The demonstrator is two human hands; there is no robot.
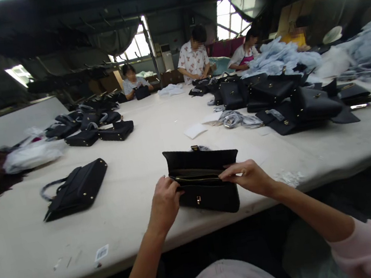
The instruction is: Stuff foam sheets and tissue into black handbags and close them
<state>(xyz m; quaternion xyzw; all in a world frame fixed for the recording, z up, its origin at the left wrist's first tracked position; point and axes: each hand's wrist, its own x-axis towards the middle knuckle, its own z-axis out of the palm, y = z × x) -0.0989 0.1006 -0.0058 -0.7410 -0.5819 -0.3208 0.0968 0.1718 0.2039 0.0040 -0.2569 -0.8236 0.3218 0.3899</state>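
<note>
A black handbag (212,196) rests at the table's front edge, its flap (199,159) raised and folded back. Along its mouth runs a gold zipper, and a gold clasp (199,200) sits on the front panel. My left hand (167,200) grips the left end of the bag's opening, thumb and fingers closed on the edge. At the right end, my right hand (248,177) pinches the rim near the zipper. The fingertips of both hands are partly hidden inside the opening.
Another black handbag (77,189) lies on its side at left on the white table (143,230). Piles of black bags (314,104), wrapped straps (231,118) and pale blue wrapping (278,56) fill the right. White paper (195,131) lies ahead. Several people work along the far side.
</note>
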